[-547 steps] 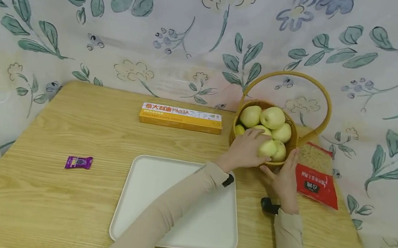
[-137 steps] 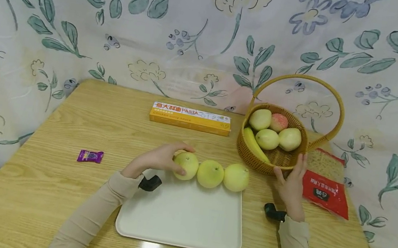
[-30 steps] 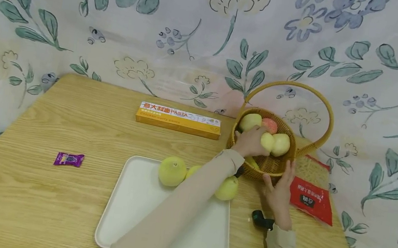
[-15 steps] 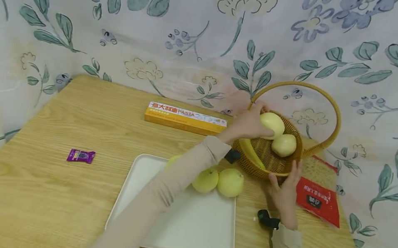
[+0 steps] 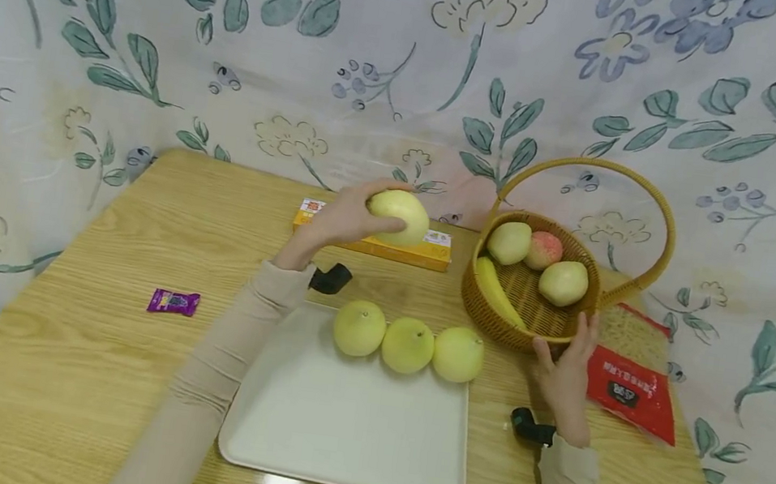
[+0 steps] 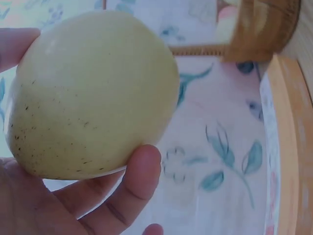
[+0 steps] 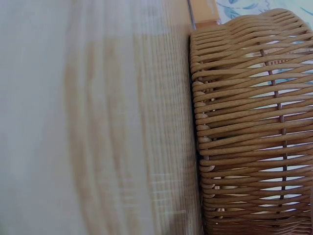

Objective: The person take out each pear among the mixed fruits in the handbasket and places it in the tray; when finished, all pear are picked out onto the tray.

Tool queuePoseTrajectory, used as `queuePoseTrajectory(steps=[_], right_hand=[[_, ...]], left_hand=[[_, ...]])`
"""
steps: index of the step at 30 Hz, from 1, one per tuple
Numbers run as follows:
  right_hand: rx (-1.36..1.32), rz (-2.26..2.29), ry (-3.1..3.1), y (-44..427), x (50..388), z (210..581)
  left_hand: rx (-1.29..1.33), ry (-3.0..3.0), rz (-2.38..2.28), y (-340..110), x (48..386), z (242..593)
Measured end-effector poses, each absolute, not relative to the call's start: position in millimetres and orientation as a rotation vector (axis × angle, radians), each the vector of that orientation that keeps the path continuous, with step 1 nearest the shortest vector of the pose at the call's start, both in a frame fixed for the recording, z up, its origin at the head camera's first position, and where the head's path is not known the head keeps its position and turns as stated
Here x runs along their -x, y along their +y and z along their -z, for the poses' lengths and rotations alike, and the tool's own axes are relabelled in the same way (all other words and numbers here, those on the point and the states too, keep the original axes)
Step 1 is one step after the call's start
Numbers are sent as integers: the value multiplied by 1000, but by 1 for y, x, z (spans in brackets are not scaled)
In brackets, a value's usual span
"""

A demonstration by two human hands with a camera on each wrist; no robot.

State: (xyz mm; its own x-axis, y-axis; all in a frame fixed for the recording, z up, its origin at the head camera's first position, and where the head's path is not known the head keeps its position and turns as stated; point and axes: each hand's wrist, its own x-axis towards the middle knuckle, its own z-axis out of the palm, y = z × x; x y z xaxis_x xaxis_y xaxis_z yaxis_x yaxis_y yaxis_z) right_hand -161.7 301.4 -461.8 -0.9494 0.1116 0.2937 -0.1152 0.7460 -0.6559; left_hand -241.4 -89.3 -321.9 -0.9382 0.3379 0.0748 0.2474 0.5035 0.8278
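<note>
Woven wicker basket (image 7: pixel 257 132), smooth-skinned fruit (image 6: pixel 93 93), glossy wood-grain table (image 5: pixel 76 373), smooth tray (image 5: pixel 349 425), shiny plastic bag (image 5: pixel 636 393)

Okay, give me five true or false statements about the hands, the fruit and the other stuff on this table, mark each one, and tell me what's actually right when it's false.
1. The left hand holds a pale fruit. True.
2. Five fruits stand on the tray. False: a row of three fruits stands along the far edge of the tray.
3. A banana lies in the basket. True.
4. The right hand grips the purple packet. False: the right hand is at the near side of the basket, and the purple packet lies left of the tray.
5. A red bag lies to the right of the basket. True.
</note>
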Motion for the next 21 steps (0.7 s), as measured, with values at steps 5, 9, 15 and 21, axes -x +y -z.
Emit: queuePoseTrajectory(steps=[5, 9, 15, 21], right_hand=[[0, -1041, -2647, 303, 162, 461], [12, -1057, -2659, 301, 162, 461], [8, -1054, -2662, 298, 163, 459], [5, -1037, -2645, 299, 160, 459]], left_hand=[[-482, 2705, -1316, -131, 230, 327], [-516, 2763, -1105, -153, 213, 331], [-538, 2811, -624, -172, 185, 356], [-581, 2759, -556, -172, 170, 375]])
